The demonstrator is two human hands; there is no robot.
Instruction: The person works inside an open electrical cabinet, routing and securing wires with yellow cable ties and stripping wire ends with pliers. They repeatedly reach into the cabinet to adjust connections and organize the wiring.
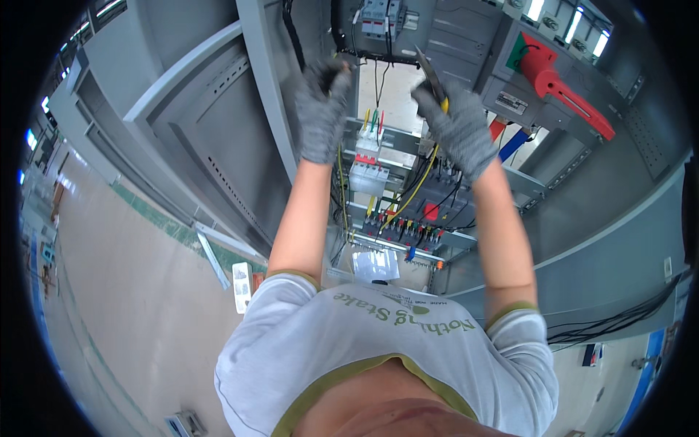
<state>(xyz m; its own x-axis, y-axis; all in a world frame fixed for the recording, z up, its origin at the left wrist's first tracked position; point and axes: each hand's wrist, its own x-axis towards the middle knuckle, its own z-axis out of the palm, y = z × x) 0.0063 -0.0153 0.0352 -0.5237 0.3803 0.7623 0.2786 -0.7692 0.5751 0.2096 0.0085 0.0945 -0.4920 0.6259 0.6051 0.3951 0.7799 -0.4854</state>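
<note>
Grey cabinetry (pixel 619 244) surrounds outstretched arms (pixel 302 222), left hand (pixel 322 113) curled, grip unclear, right hand (pixel 460 125) clutching a pointed tool (pixel 429 71).

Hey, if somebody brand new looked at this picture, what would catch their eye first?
Probably the big red rotary handle, standing out against the grey cabinet at the upper right. Next, the two grey-gloved hands at upper centre: the right hand grips a pointed metal tool, the left hand is raised by the dark wiring. Between and below them, yellow, green and red wires brighten a small circuit breaker.
</note>
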